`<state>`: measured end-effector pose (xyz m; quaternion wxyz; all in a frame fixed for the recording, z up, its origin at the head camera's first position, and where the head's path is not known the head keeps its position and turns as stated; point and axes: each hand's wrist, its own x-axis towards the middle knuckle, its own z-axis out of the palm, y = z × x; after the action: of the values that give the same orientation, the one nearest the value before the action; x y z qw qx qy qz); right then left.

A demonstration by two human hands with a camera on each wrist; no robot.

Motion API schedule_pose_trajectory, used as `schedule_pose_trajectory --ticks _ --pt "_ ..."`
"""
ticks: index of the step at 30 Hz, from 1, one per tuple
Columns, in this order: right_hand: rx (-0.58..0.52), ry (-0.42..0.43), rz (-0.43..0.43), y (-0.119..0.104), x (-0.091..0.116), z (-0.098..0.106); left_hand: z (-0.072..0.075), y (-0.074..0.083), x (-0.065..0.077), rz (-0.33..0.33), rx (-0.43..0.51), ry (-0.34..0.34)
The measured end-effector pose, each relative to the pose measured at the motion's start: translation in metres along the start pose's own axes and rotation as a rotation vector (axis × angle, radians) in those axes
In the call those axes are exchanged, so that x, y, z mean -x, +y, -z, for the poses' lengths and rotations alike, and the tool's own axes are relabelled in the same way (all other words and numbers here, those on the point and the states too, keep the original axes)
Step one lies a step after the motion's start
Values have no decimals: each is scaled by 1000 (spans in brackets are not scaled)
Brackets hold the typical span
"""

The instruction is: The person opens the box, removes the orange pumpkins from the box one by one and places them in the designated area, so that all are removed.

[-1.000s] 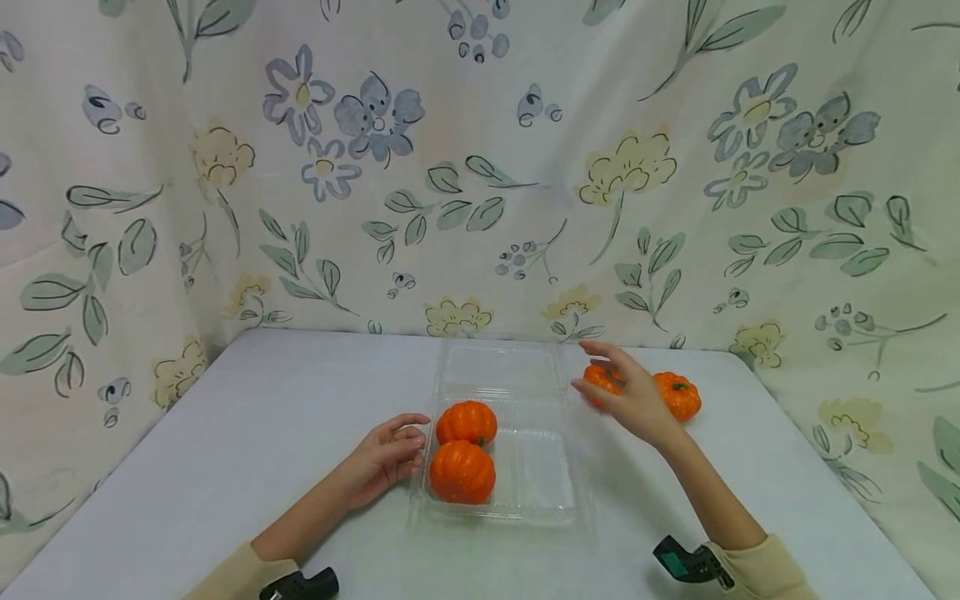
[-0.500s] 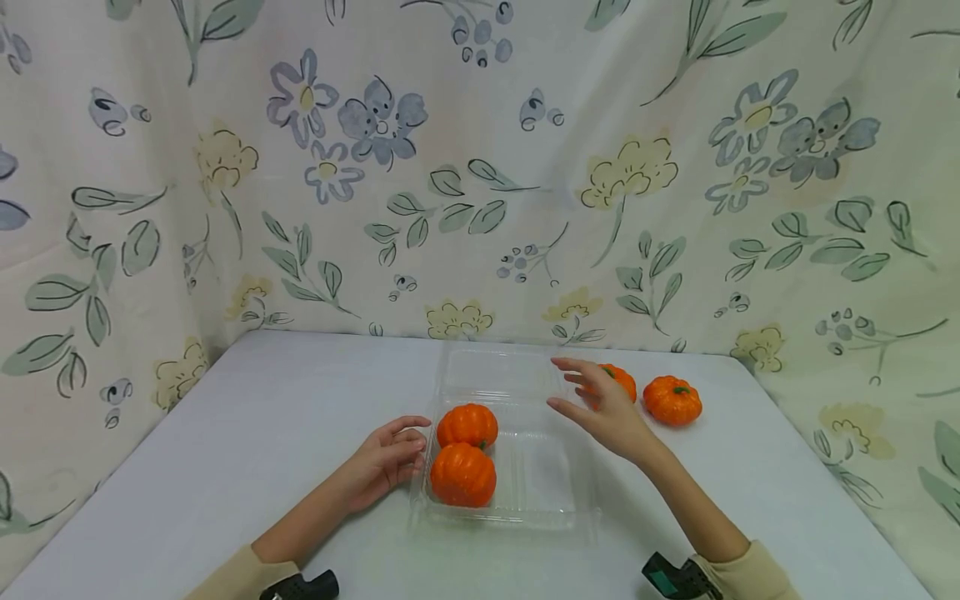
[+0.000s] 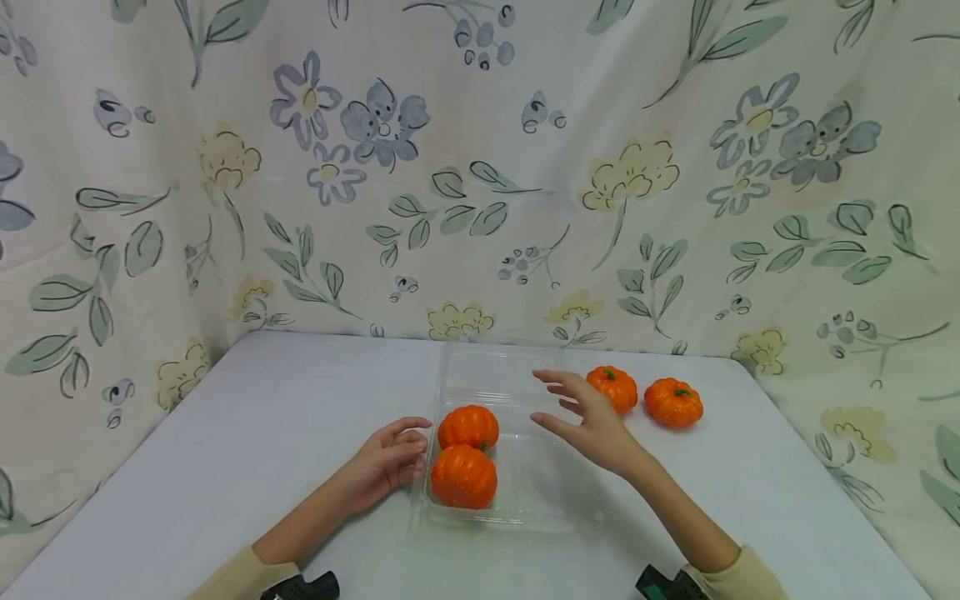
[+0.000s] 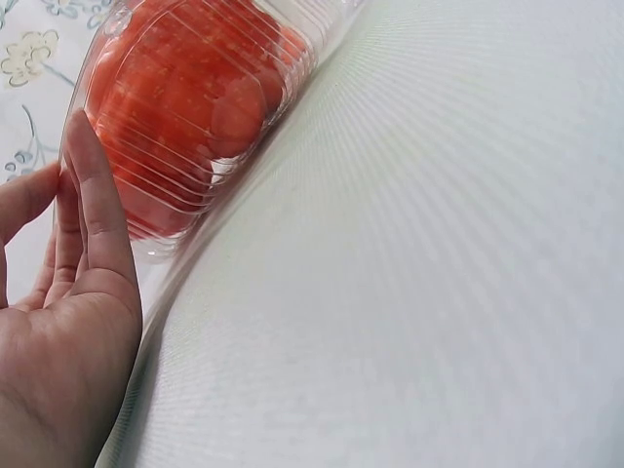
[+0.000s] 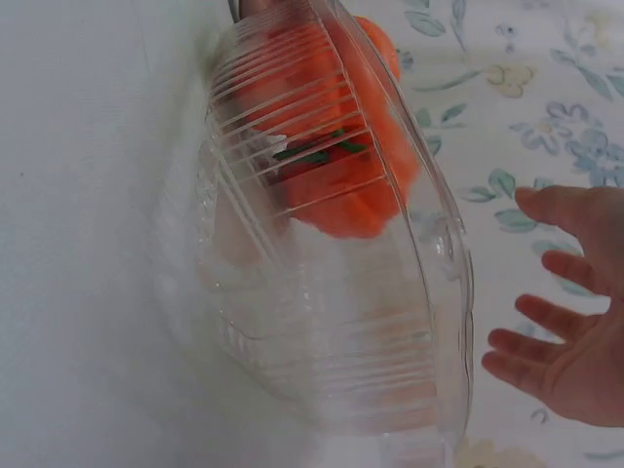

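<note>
clear plastic with fine ribs, the box lies on the white table, its lid folded back, two glossy orange pumpkins in the left half. the left hand, fingers relaxed, touches the box's left side. the right hand, released, hovers near the right side, thumb and fingers spread apart.

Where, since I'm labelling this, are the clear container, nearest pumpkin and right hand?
Clear container (image 3: pixel 525 477), head view: bare floor.
Nearest pumpkin (image 3: pixel 464 477), head view: middle of its body.
Right hand (image 3: pixel 597 430), head view: mid-hand.
</note>
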<state>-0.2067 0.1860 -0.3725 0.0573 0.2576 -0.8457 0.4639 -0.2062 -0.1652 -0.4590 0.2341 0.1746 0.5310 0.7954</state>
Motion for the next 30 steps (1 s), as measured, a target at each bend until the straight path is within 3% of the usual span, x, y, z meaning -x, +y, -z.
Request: schedule_pose_trajectory --ticks 30 --pt "-46 -200 67 -7 -22 -48 -2 0 0 8 -8 12"
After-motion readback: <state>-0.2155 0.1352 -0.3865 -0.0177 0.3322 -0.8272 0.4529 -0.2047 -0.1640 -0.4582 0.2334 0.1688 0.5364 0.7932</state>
